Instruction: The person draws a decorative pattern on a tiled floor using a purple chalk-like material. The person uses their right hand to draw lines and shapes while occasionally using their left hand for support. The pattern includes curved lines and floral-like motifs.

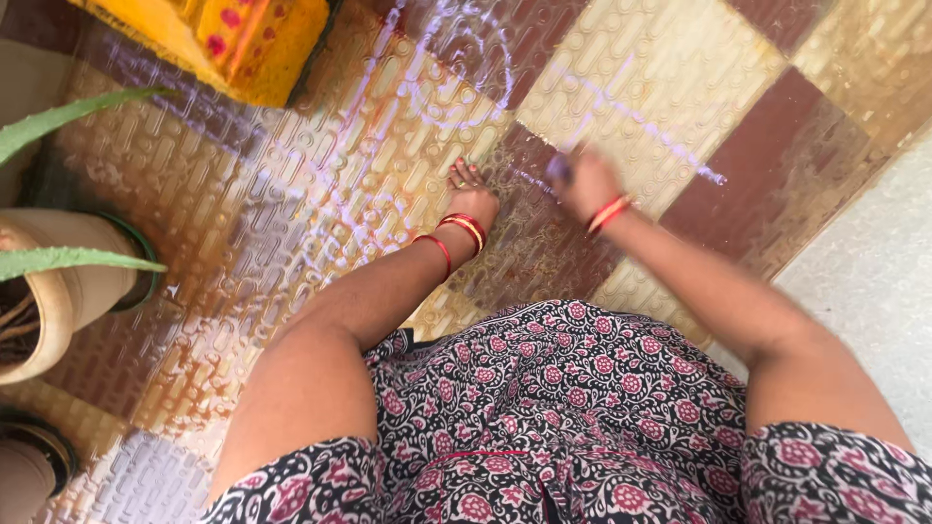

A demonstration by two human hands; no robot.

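Risk: left hand (473, 199), fingers flat on the wet tiles (641, 68), or the blurred right hand (585, 184), fingers pinched on something unidentifiable, may smear the near white lines (641, 121).

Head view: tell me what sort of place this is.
Likely a house entrance or porch: patterned floor tiles bearing white chalk-like drawn lines, potted plants at the edge, and a yellow painted block.

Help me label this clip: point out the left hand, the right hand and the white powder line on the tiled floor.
left hand (472, 199), head view, on the back of the hand pressed to the floor.
right hand (585, 184), head view, on the blurred knuckles.
white powder line (650, 121), head view, on its middle stretch across the pale tile.
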